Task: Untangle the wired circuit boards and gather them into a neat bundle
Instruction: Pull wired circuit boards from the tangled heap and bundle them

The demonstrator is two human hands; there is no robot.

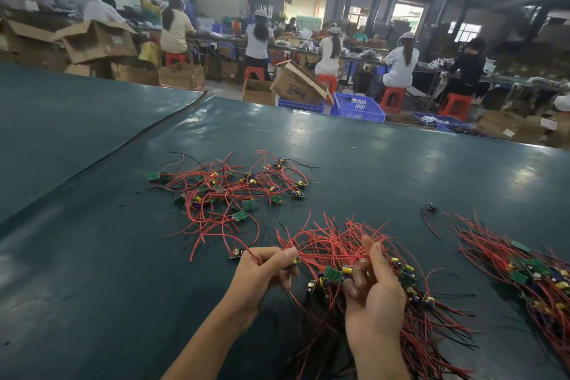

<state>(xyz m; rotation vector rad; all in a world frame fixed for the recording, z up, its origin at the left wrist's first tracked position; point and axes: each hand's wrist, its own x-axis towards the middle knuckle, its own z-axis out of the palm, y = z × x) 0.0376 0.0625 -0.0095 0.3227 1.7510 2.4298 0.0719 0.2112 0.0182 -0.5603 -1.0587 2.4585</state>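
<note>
Right at the near edge of the green table mat (401,148), the person has the growing bundle (334,274) of wired circuit boards between both hands, lifted just off the surface as far as I can tell. Right hand (376,293) is the anchor: its fingers are curled round the bunch near the little green boards and the thumb sticks up. That way the boards sit together while the red wires (327,244) fan out above and the long tails trail down toward the table edge. Left hand (265,271) does the fiddly bit, thumb and forefinger pinching a few red strands at the bundle's left side, other fingers curled under. My guess is it's feeding one more board's leads in or teasing a snag loose. Makes sense to split it that way: one hand clamps, one hand sorts. The unsorted tangle (228,191) sits further out on the mat, left of centre and well apart from the hands, so nothing there gets dragged in by accident. One loose board (237,253) lies just beside the left hand. Off to the right is what looks like a finished bundle (530,274), wires mostly running the same way, parked clear of the work. I'd say there's plenty left to do, since that far pile has a good number of boards in it.
</note>
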